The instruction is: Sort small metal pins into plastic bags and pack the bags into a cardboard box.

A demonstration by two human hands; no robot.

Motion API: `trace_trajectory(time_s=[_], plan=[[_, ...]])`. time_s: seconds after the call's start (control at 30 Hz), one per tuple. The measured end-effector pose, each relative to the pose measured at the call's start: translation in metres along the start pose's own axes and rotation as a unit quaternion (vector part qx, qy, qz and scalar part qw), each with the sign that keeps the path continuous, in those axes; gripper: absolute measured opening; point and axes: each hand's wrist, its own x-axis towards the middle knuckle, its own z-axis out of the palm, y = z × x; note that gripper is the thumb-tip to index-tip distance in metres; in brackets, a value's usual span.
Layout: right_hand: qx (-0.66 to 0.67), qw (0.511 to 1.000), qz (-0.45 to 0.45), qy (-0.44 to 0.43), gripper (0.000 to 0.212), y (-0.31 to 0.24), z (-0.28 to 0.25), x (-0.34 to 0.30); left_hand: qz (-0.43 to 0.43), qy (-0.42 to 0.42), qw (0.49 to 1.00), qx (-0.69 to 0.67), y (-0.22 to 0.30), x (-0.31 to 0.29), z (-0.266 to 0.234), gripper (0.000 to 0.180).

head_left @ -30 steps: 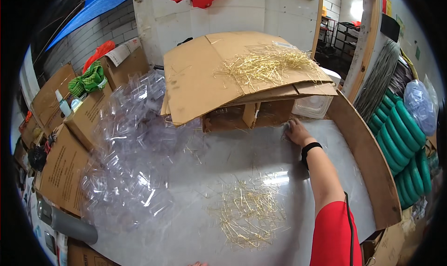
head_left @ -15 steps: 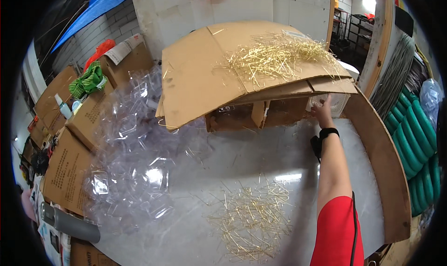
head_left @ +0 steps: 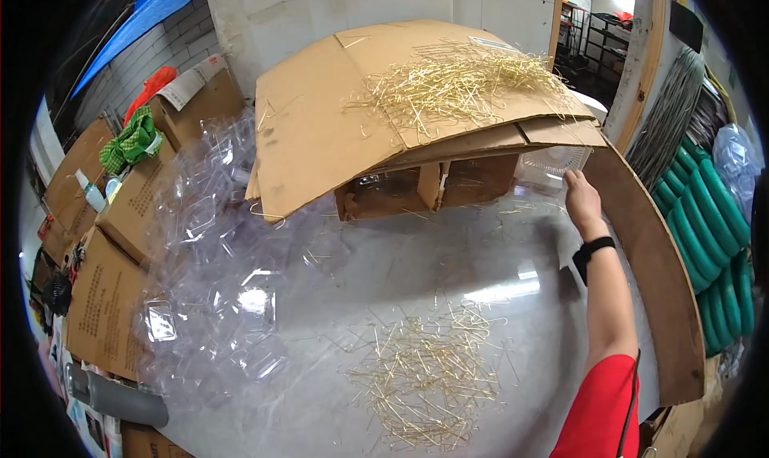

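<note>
A right hand with a black band at its wrist reaches over the far right of a grey surface. Its bent fingers meet the right edge of a clear plastic basket beneath a cardboard sheet; whether they grip it cannot be told. Gold wire hooks lie near centre (more top the cardboard sheet); clear plastic containers crowd the left.

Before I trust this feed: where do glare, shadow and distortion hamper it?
Head view: white glare on the grey tabletop and clear plastic containers; a soft shadow left of the right forearm; the brown side board looks bowed by the fisheye; the clear ribbed tray by the right hand has a faint outline.
</note>
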Motion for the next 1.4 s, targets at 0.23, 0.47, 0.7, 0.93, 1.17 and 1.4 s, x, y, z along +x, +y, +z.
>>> trace_trajectory(time_s=[0.23, 0.47, 0.7, 0.93, 1.17, 1.4], plan=[[-0.055, 0.996, 0.033, 0.060, 0.015, -0.001, -0.008, -0.003, -0.012, 0.016, 1.000, -0.021, 0.001, 0.004, -0.001, 0.037], [-0.102, 0.994, 0.024, 0.005, 0.014, -0.036, 0.034, 0.017, 0.006, -0.007, 1.000, -0.023, -0.003, 0.005, -0.010, 0.039], [-0.151, 0.985, -0.074, -0.033, 0.010, -0.015, -0.002, -0.022, -0.026, -0.011, 0.998, -0.051, 0.004, 0.012, -0.018, 0.035], [-0.209, 0.972, -0.106, -0.036, 0.024, -0.004, -0.054, -0.122, -0.063, 0.054, 0.996, -0.014, 0.015, 0.021, -0.009, 0.031], [-0.084, 0.990, -0.098, -0.051, 0.017, -0.051, -0.081, -0.144, -0.106, 0.017, 0.994, -0.014, 0.020, 0.016, -0.012, 0.032], [-0.077, 0.997, 0.014, -0.005, 0.016, -0.016, -0.028, -0.052, -0.074, 0.042, 0.996, 0.010, 0.014, 0.012, 0.000, 0.035]])
